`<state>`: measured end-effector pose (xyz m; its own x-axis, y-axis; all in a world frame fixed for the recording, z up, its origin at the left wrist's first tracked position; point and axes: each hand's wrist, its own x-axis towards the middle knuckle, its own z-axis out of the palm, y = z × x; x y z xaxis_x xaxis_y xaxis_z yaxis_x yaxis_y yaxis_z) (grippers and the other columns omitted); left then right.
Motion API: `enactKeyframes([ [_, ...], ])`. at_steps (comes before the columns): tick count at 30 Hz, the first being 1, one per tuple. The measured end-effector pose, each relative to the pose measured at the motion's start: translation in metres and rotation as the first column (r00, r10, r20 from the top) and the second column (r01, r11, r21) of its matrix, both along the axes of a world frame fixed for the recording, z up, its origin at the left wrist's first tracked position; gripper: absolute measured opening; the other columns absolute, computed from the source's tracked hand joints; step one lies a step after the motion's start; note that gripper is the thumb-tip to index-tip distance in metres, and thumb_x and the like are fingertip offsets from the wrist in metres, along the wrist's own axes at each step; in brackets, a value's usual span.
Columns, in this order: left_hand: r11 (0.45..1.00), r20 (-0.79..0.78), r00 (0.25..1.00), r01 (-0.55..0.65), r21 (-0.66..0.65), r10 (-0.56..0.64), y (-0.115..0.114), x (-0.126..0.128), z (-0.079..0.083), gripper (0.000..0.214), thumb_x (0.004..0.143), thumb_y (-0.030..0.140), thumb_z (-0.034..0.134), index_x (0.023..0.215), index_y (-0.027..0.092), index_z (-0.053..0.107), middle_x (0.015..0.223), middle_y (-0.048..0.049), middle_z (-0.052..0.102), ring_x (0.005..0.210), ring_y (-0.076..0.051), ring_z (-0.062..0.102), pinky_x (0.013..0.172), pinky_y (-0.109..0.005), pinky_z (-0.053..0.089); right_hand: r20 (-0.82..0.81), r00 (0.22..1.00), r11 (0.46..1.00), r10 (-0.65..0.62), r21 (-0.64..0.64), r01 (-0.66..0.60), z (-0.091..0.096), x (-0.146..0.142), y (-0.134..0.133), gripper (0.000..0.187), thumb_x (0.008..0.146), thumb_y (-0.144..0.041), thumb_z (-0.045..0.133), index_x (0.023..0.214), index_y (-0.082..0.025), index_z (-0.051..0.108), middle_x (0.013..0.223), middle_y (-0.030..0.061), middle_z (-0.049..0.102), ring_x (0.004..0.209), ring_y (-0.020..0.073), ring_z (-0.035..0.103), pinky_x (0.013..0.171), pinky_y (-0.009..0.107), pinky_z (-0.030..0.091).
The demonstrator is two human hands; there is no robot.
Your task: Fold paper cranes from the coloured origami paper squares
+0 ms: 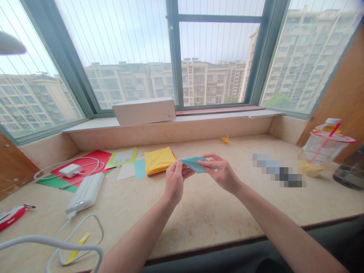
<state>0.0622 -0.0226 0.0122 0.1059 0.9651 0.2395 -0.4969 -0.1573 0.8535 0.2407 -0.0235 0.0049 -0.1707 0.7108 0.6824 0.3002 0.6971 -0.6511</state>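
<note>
Both my hands hold a folded piece of light blue paper (193, 163) just above the beige counter (204, 212). My left hand (174, 178) pinches its left end, fingers closed. My right hand (222, 172) pinches its right end with thumb and fingers. A stack of coloured paper sheets with yellow on top (158, 160) lies just behind my left hand. A small yellow folded paper figure (225, 139) stands farther back near the window ledge.
At the left lie red and green sheets (85, 161), a white charger (70, 170) with cable, a white power bank (85, 192) and a red object (11, 216). A white box (144, 110) rests on the sill. A plastic cup with straw (327, 146) stands right.
</note>
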Motion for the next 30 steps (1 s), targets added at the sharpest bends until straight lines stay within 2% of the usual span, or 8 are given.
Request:
enactKeyframes([
  [7,0.999,-0.060,0.998,-0.001,0.052,0.004,-0.004,0.000,0.003,0.051,0.082,0.060,0.060,0.091,0.010,0.069,0.090,-0.0142,0.076,0.086,-0.027,0.073,0.082,-0.042,0.058,0.024,1.000,1.000,0.009,0.014,-0.009,0.002,0.002,-0.001,0.026,0.088,-0.022,0.061,0.109,-0.030,0.074,0.116,0.0068,0.062,0.091,0.0181,0.067,0.085,0.038,0.056],
  [13,0.997,-0.116,0.991,-0.053,0.064,0.060,-0.006,0.001,0.004,0.044,0.083,0.054,0.064,0.088,0.011,0.068,0.088,-0.0114,0.076,0.085,-0.025,0.073,0.081,-0.040,0.059,0.038,0.999,1.000,-0.008,0.026,0.007,0.003,0.005,-0.001,0.027,0.087,-0.020,0.060,0.107,-0.030,0.074,0.116,0.0063,0.062,0.099,0.0203,0.065,0.091,0.039,0.053],
  [18,0.991,-0.121,0.985,-0.112,0.074,0.120,-0.004,0.002,0.002,0.039,0.083,0.049,0.065,0.092,0.011,0.068,0.088,-0.0093,0.076,0.084,-0.023,0.073,0.083,-0.039,0.059,0.005,1.000,0.998,0.024,-0.060,-0.024,0.010,0.007,-0.003,0.021,0.088,-0.025,0.059,0.101,-0.026,0.076,0.118,0.0085,0.060,0.100,0.0211,0.063,0.085,0.036,0.054],
  [21,0.989,-0.132,0.982,-0.121,0.088,0.132,-0.003,0.002,0.001,0.039,0.083,0.050,0.064,0.091,0.011,0.067,0.087,-0.0087,0.076,0.084,-0.023,0.073,0.083,-0.039,0.059,-0.063,0.997,0.992,0.041,-0.117,-0.049,0.011,0.010,0.001,0.018,0.087,-0.029,0.062,0.099,-0.025,0.076,0.113,0.0081,0.061,0.103,0.0214,0.062,0.084,0.035,0.053],
  [23,0.985,-0.167,0.974,-0.137,0.103,0.153,-0.004,0.002,0.001,0.040,0.084,0.051,0.062,0.088,0.012,0.066,0.085,-0.0086,0.075,0.082,-0.022,0.074,0.081,-0.038,0.060,-0.126,0.991,0.986,0.054,-0.151,-0.073,0.011,0.012,0.004,0.016,0.085,-0.032,0.065,0.095,-0.024,0.075,0.106,0.0071,0.063,0.097,0.0202,0.063,0.080,0.033,0.053],
  [26,0.973,-0.305,0.929,-0.168,0.160,0.210,-0.006,-0.001,0.003,0.044,0.087,0.055,0.056,0.080,0.012,0.065,0.074,-0.0085,0.074,0.069,-0.021,0.073,0.068,-0.034,0.061,-0.181,0.982,0.981,0.060,-0.170,-0.091,0.011,0.016,0.008,0.016,0.082,-0.036,0.069,0.088,-0.023,0.075,0.093,0.0054,0.068,0.087,0.0192,0.064,0.077,0.033,0.053],
  [30,0.938,-0.539,0.786,-0.144,0.315,0.302,-0.009,-0.007,0.006,0.046,0.089,0.054,0.052,0.074,0.013,0.065,0.059,-0.0071,0.071,0.054,-0.018,0.070,0.053,-0.024,0.055,-0.180,0.981,0.984,0.069,-0.150,-0.097,0.012,0.020,0.009,0.016,0.080,-0.038,0.072,0.080,-0.022,0.076,0.089,0.0052,0.069,0.084,0.0190,0.065,0.079,0.035,0.052],
])
